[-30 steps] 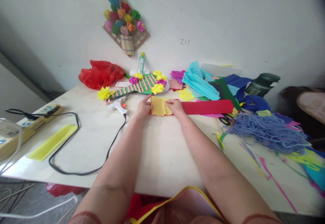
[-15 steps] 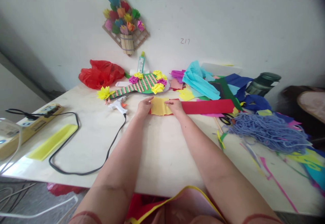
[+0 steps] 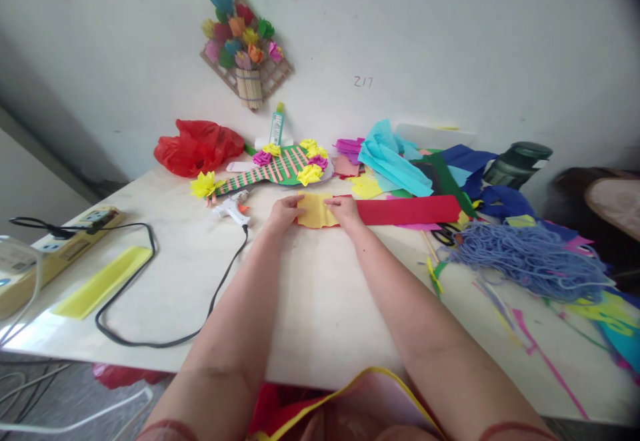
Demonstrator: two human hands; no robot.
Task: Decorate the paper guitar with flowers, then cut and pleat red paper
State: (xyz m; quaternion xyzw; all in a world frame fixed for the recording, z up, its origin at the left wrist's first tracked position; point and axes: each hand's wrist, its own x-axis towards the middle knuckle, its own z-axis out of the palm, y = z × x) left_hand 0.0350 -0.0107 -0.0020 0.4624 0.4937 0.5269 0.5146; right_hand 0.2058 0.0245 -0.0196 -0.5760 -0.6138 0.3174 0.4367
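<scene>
A person's two bare hands work a piece of yellow paper [image 3: 315, 210] on a pale bench [image 3: 320, 308], where it lies over the left end of a long red strip [image 3: 410, 210], nearer the bench's far edge than its near one. The left hand [image 3: 284, 211] has its grip closed, thumb and fingers at the yellow paper's left edge; the right hand [image 3: 344, 210] has its grip drawn to a narrow pinch at the right edge, the rest of the red strip running out beyond it toward the bench's right edge. A white glue gun [image 3: 230, 209] rests to the left, just in front of a green guitar-shaped piece [image 3: 287, 169] trimmed with paper flowers near the far edge. A power strip [image 3: 75, 244] sits along the left edge, while tangled blue yarn [image 3: 530, 261] is heaped toward the right edge.
</scene>
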